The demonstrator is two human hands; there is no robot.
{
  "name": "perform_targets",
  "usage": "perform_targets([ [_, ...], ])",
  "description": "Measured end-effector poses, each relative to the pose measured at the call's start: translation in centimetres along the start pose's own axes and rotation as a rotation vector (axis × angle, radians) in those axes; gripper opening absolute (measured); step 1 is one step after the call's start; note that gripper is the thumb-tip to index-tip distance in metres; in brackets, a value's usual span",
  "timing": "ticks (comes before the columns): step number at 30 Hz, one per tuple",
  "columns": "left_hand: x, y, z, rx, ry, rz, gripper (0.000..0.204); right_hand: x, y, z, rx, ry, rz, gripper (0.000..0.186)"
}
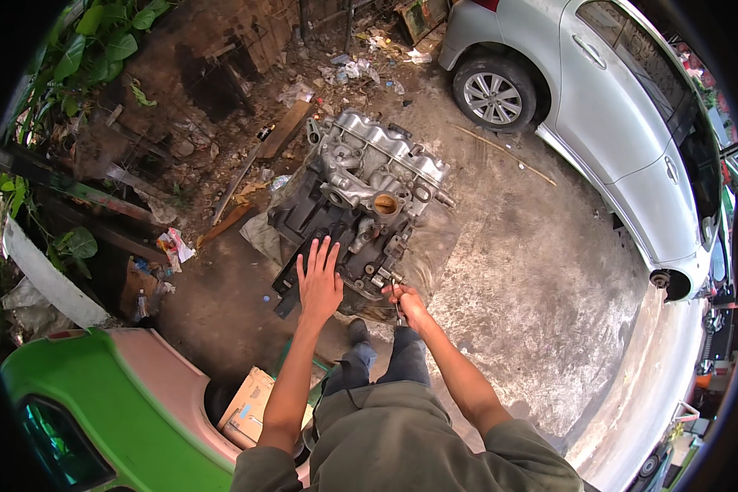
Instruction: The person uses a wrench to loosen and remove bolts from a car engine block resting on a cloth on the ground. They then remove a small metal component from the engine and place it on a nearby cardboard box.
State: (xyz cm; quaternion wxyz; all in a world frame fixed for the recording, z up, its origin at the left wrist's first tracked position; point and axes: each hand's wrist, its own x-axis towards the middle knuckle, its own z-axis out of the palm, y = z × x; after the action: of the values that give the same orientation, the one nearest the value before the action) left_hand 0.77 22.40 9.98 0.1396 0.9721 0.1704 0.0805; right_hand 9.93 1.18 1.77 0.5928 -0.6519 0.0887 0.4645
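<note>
A car engine point(367, 141) sits in front of me, with a silvery ribbed cover on top and a dark, greasy block below. My left hand point(319, 284) lies against the near left side of the block, fingers stretched and spread, holding nothing. At the near right end of the engine, my right hand point(407, 304) is closed around a slim metal wrench point(399, 312). Most of its handle is hidden by the fingers. Just beside that hand are small metal fittings point(379, 279) on the engine. A round, rusty-brown opening point(384, 204) faces up nearer the middle.
Crumpled plastic sheeting point(260, 235) lies under the engine. A silver car point(607, 107) stands at the right, a green and pink car body point(123, 394) at the near left. Beside it is a cardboard box point(248, 406). Wooden planks point(287, 129) and litter cover the far left ground.
</note>
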Motion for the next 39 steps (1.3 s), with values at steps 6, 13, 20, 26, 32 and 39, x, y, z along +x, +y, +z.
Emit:
perform_targets([
  [6,-0.3,-1.5,0.3,-0.03,-0.088,-0.019,0.07,0.8,-0.1,0.4,0.309,-0.016,0.119,0.036],
  [13,-0.1,-2.0,0.6,-0.173,-0.112,-0.053,0.065,1.6,0.0,0.3,0.368,-0.047,0.175,0.031],
  [20,-0.1,-2.3,1.3,-0.267,-0.067,-0.082,0.052,2.1,-0.2,-0.4,0.444,-0.093,0.303,0.03],
  [26,-0.3,-2.6,1.5,-0.304,-0.027,-0.031,0.04,3.3,-1.2,-0.7,0.557,-0.107,0.374,0.028],
  [32,-0.2,-2.9,1.7,-0.366,0.023,-0.001,0.033,3.5,-1.5,-1.3,0.449,-0.178,0.354,0.026],
  [39,-0.2,-3.5,1.7,-0.523,0.069,-0.063,0.027,4.2,1.9,-0.4,-0.241,-0.001,-0.241,0.01],
])
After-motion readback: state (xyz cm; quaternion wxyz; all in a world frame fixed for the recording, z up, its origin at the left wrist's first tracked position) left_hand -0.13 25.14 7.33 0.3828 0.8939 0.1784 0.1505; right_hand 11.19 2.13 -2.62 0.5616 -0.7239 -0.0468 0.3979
